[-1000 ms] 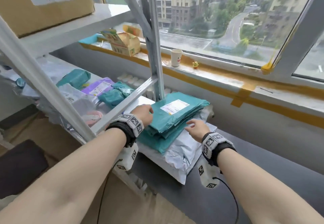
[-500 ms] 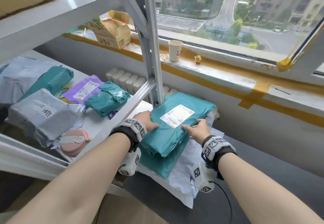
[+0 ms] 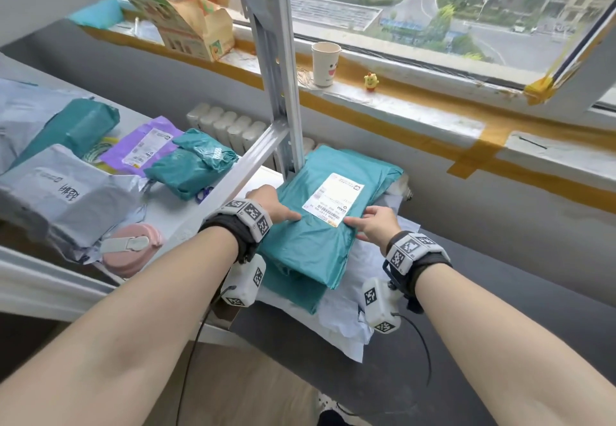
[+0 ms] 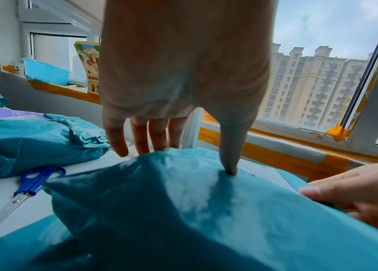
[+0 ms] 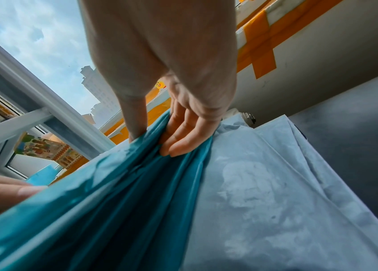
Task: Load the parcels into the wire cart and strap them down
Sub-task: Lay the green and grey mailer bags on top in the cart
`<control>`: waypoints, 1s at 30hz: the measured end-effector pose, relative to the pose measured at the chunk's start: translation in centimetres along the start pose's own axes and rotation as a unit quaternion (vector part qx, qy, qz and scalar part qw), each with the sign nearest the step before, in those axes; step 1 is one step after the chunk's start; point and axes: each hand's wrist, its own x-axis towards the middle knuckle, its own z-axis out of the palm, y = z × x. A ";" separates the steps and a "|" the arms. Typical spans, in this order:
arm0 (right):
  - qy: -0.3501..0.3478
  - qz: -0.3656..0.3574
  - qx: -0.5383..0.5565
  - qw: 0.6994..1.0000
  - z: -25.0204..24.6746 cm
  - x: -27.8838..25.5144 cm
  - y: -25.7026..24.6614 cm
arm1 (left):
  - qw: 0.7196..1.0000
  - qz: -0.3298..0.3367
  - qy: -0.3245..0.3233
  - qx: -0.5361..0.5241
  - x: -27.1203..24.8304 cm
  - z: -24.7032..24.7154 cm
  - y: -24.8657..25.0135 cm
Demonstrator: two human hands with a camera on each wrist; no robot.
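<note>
A teal parcel [image 3: 320, 232] with a white label lies on top of a stack beside the shelf post. My left hand [image 3: 280, 207] grips its left edge, thumb on top and fingers down past the edge, as the left wrist view shows [image 4: 183, 157]. On the other side my right hand [image 3: 370, 222] pinches the right edge, thumb above and fingers curled under it [image 5: 155, 143]. Beneath lie another teal parcel [image 3: 293, 292] and pale grey parcels [image 3: 343, 319]. No wire cart is in view.
A metal shelf post [image 3: 283, 92] stands just behind the stack. On the shelf to the left lie grey [image 3: 60, 198], purple [image 3: 143, 145] and teal [image 3: 193, 165] parcels, blue scissors [image 4: 32, 183] and a pink tape holder [image 3: 133, 252]. A paper cup [image 3: 325, 63] stands on the window sill.
Both hands have moved from the near side of the stack onto the two side edges of the top teal parcel and taken hold. The head view has come closer and tilted down.
</note>
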 end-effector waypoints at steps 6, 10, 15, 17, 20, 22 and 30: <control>0.025 -0.037 -0.049 0.998 -1.5 -0.8 0.5 | 1.000 -0.004 0.015 -0.015 -0.6 0.3 0.0; 0.034 -0.044 -0.038 0.998 -2.4 -1.5 0.9 | 0.993 0.009 -0.033 -0.109 -1.2 0.6 0.4; 0.037 -0.069 -0.043 0.996 -3.1 -2.8 1.6 | 0.980 0.033 -0.058 -0.187 -2.4 0.9 0.3; 0.042 -0.085 -0.044 0.995 -3.2 -3.4 1.8 | 0.973 0.029 -0.067 -0.219 -3.0 1.0 0.2; 0.047 -0.099 -0.045 0.993 -3.1 -4.3 1.9 | 0.963 0.027 -0.064 -0.261 -3.9 1.0 0.0; 0.043 -0.096 -0.043 0.994 -2.9 -5.0 1.9 | 0.958 0.039 -0.066 -0.275 -4.5 0.9 -0.2; 0.044 -0.112 0.002 0.993 -2.8 -9.6 2.3 | 0.931 0.082 -0.090 -0.343 -7.7 0.4 -1.2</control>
